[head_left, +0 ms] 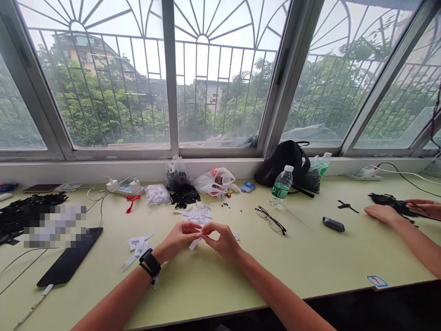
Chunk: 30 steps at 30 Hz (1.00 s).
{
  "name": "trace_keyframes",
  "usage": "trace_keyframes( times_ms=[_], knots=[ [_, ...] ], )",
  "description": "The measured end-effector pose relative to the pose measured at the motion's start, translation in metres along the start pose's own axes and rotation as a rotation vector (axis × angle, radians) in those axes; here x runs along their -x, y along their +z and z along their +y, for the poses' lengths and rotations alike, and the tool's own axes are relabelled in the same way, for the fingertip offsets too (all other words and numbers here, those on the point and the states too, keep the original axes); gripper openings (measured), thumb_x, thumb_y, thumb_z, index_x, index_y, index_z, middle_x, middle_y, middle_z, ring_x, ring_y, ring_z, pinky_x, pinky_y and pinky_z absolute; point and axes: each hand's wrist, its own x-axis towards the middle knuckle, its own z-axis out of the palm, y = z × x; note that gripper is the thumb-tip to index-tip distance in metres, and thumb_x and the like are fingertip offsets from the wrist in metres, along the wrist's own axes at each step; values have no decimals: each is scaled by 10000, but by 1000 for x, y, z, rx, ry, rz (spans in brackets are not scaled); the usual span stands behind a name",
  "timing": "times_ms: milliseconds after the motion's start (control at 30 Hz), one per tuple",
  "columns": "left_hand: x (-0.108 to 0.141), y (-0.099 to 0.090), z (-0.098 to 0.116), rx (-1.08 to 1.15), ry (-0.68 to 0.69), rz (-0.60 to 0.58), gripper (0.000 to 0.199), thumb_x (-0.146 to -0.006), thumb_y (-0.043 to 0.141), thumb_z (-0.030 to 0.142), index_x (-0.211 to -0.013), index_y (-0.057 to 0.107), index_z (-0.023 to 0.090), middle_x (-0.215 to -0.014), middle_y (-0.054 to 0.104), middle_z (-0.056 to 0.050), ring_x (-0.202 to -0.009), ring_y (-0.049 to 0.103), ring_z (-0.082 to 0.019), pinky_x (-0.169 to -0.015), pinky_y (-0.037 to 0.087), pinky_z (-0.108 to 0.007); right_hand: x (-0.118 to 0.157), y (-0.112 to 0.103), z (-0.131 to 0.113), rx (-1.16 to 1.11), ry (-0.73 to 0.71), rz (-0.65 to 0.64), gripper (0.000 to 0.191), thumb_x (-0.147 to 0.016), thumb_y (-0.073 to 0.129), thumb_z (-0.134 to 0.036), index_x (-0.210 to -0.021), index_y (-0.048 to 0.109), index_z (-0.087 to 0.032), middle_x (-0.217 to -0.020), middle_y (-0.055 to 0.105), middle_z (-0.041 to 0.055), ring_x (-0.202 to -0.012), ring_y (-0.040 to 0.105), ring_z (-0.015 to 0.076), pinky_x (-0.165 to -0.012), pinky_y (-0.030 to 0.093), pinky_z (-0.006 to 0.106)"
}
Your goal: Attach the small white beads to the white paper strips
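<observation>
My left hand (pixel 178 238), with a dark watch on the wrist, and my right hand (pixel 222 240) meet fingertip to fingertip above the table. Both are closed in a pinch on a white strip (pixel 195 243), whose tail hangs below the fingers. Its material and the part between the fingertips cannot be made out. Just beyond my hands lies a pile of white strips (pixel 200 213). More loose white strips (pixel 138 248) are scattered left of my left hand. Some tiny white pieces (pixel 236 236) sit beside my right hand.
Eyeglasses (pixel 271 220), a water bottle (pixel 281 188) and a small black case (pixel 333 224) stand to the right. A dark tablet (pixel 72 257) with a cable lies left. Bags and black strips (pixel 185 195) line the back. Another person's hands (pixel 382 214) handle black strips at far right.
</observation>
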Motion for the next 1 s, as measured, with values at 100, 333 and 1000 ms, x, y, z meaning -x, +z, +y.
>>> trace_keyframes(
  times_ms=[100,333,1000],
  knots=[
    [-1,-1,-3,-1,6,-4,411,-748,887,403,-1052,769,153,-1028,806,-131,-916,731,-239,-801,511,-303,-1,-1,-2,-29,13,-13,23,-884,690,-226,-892,712,-226,-855,759,22,-794,702,192,-769,575,322],
    [0,0,0,25,-7,-21,425,-701,919,399,-1018,775,154,-990,799,-123,-849,715,-220,-776,503,-306,-3,-3,-1,-17,15,-24,118,-829,738,-230,-939,697,-221,-889,746,21,-813,681,186,-774,554,319],
    [-4,1,-5,47,-48,15,404,-719,879,490,-874,780,130,-849,748,-81,-786,668,-190,-785,507,-314,-3,-87,34,275,338,-218,162,-749,602,-144,-817,740,-194,-874,727,41,-806,621,198,-675,460,276]
  ],
)
